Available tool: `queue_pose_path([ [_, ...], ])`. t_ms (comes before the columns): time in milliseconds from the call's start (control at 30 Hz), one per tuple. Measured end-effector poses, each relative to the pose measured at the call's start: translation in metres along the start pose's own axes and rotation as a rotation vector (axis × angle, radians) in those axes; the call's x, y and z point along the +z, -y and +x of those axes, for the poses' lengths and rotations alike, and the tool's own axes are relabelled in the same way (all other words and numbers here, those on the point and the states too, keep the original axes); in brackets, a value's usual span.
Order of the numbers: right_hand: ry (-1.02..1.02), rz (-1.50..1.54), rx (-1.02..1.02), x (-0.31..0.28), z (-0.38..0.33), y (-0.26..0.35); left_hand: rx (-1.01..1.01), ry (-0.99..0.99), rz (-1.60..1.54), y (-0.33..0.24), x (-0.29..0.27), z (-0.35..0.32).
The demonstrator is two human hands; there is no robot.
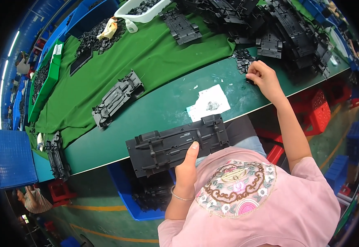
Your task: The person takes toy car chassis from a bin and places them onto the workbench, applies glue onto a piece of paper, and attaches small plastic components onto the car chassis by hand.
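Note:
My left hand [185,168] grips a long black plastic toy-car chassis [173,144] at the table's near edge, thumb pressed on its face. The chassis is tilted, its moulded axle side facing up. Farther right, my right hand [266,80] reaches to a small pile of black plastic pieces [243,59] on the table. Its thumb and fingertips are pinched together low over the pile's near side. What they hold, if anything, is hidden. Between the hands lies a stained white paper [220,98].
Another chassis [118,99] rests on the green cloth [155,61], one more [56,155] at the left end. Black chassis parts [288,31] are heaped at the far right. A green bin [56,70], a white tub [144,17] and a small white bottle [131,26] stand farther back. A blue crate [124,197] sits below.

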State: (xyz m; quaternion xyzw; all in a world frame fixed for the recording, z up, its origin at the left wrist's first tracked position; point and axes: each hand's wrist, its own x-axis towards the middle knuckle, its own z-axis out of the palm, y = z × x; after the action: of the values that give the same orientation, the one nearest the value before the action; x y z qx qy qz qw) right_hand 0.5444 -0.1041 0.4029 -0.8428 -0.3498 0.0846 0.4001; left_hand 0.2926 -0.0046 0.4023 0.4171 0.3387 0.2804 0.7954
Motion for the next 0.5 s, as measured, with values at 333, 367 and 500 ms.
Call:
queue_pose_path([
  [333, 0.174, 0.461, 0.191, 0.008, -0.015, 0.02, 0.016, -0.03, -0.153, 0.001, -0.015, 0.004],
  [367, 0.253, 0.426, 0.116, 0.016, -0.02, 0.03, 0.015, -0.04, -0.152, 0.0, -0.016, 0.003],
  [500, 0.3, 0.131, -0.314, 0.037, -0.025, 0.052, -0.04, -0.044, -0.033, 0.001, -0.019, -0.001],
])
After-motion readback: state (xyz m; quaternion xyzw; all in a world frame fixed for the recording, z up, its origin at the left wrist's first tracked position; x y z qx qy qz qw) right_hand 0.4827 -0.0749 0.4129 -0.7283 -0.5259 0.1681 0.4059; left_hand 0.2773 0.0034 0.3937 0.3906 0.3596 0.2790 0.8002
